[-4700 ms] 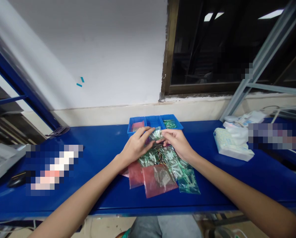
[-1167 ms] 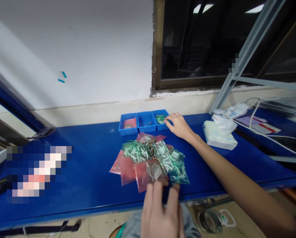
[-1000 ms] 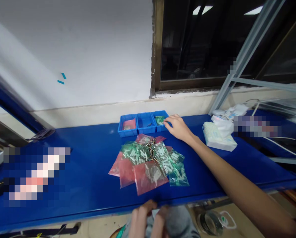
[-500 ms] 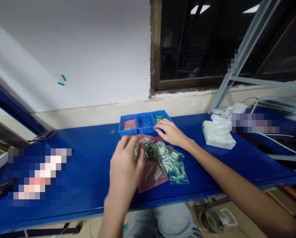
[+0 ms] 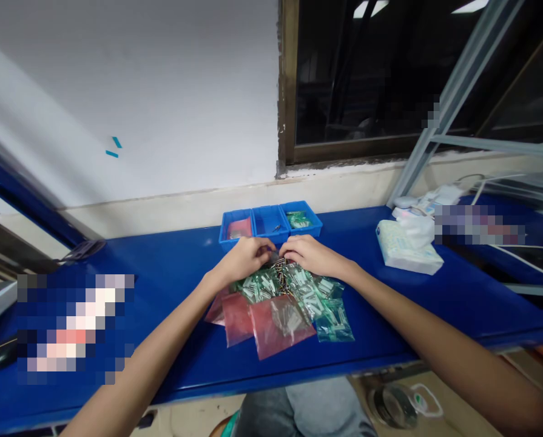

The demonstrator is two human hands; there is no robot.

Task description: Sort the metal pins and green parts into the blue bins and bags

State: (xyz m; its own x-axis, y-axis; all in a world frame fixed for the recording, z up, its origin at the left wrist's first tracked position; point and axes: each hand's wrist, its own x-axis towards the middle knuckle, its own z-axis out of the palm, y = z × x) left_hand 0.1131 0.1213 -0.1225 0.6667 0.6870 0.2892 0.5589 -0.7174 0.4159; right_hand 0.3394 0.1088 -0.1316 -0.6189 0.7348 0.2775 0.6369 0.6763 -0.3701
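A heap of small clear plastic bags lies at the middle of the blue table. Green bags (image 5: 305, 291) with pale slim pieces inside cover its right side, and pink bags (image 5: 283, 325) stick out at the near left. Between the bags shows a pile of loose dark metal pieces, perhaps screws (image 5: 280, 273). At the heap's far edge my left hand (image 5: 248, 258) has its fingers pinched together. Close beside it, my right hand (image 5: 312, 255) is also closed, fingertips down at the heap. What either hand grips is hidden.
Three joined blue bins (image 5: 266, 221) stand behind the hands: pink bags at left, a few small pieces in the middle, green bags at right. A tissue pack (image 5: 410, 252) lies to the right, near a grey metal frame (image 5: 412, 164). A clear container (image 5: 392, 406) is below the table.
My left hand has moved from the heap's near left to its far edge, uncovering more bags. My right hand has come back from the right bin to the heap, and its fingers have closed.
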